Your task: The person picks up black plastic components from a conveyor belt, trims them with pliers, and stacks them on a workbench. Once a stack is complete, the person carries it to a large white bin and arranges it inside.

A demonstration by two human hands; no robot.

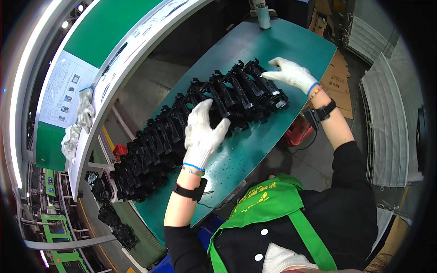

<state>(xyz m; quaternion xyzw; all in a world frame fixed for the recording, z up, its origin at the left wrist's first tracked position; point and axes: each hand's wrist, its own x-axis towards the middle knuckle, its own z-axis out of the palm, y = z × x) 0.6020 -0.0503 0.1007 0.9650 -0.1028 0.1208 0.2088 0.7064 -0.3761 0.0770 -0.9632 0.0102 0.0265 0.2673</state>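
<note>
A long row of black moulded plastic parts (159,139), packed side by side, runs diagonally across the green table (296,45). My left hand (203,132), in a white glove, is over the near side of the row's middle, thumb and fingers spread apart. It appears to hold nothing; whether it touches the parts below I cannot tell. My right hand (291,75), also gloved in white, is at the right end of the row, beside the last black part (266,86). Its thumb and fingers are apart with nothing between them.
Small dark crumbs lie on the tabletop near me. A pale bottle (263,16) stands at the far edge. Left of the table curves a white-edged shelf with loose gloves (85,109) and a printed sheet (68,86). More black parts (116,225) lie at lower left; a red stool (299,131) is at right.
</note>
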